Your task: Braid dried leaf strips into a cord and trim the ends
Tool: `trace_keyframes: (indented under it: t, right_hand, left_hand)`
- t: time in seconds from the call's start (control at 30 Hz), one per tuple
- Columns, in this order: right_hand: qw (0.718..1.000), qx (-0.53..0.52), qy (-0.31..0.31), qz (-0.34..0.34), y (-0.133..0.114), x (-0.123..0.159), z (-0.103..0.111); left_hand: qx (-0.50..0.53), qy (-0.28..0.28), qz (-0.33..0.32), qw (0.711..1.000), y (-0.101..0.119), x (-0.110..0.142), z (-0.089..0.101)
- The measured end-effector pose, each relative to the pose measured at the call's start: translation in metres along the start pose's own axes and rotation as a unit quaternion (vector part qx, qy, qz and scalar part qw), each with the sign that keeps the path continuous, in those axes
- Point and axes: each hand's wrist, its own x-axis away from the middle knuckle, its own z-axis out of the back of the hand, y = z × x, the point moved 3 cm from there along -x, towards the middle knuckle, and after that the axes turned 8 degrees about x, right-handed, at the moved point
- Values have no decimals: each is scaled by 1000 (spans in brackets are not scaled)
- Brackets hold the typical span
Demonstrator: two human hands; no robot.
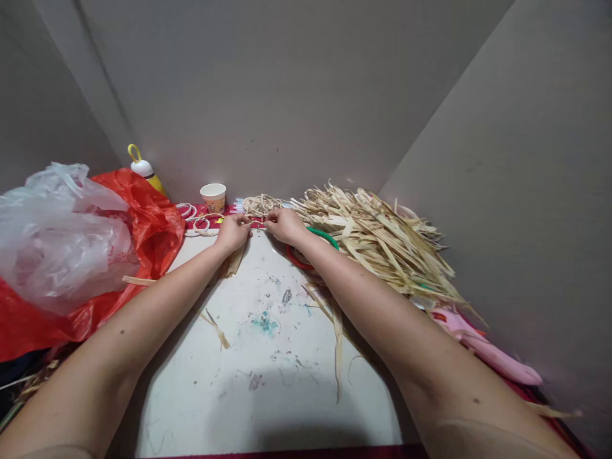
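Note:
Near the far edge of the white board, my left hand [234, 233] and my right hand [285, 227] face each other a short way apart. Both have their fingers pinched, and a thin straw-coloured cord [257, 222] spans the gap between them. Under my left hand lies a flat dried strip [233, 264]. Just behind my right hand sits a loose heap of similar cord [262, 204]. My right forearm passes over a green and red handle [323, 236], largely covered. A big pile of dried leaf strips [377, 239] lies right of my right hand.
White rings [201, 224] and a paper cup [213, 197] stand behind my left hand. Red [160, 229] and clear plastic bags [62, 236] fill the left side, with a yellow-and-white bottle [146, 173] behind. Loose strips [338, 350] lie on the stained board [268, 395]. Grey walls enclose the area.

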Motion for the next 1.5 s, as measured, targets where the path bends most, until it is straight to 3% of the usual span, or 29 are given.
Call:
trace_keyframes:
  t: [0.1,0.27,0.47,0.73,0.93,1.17,1.33,1.5]
  right_hand:
    - [997,70,6,-25,0,3,-3]
    - [994,106,-7,-10,-1,10,-2]
    - [987,154,-40,15,-13,18,3]
    - [967,220,-53,117,-29,29,8]
    - [971,189,-61,134,-35,15,17]
    - [974,102,-135,148,-26,-12,6]
    - [986,41,-80,138,-23,-15,6]
    - [990,2,-64,122,-16,-18,7]
  left_hand:
    - [-93,6,-27,995,2,0,-3]
    - [-188,-11,-48,981,10,8,-5]
    - [-224,-19,-47,973,13,13,-5]
    - [-243,-15,-50,969,15,19,-6]
    - [-247,-27,-37,968,13,19,-8]
    - [-245,5,-3,969,11,18,-11]
    - [-224,12,22,974,13,17,-10]
    - [-207,11,43,977,13,14,-10]
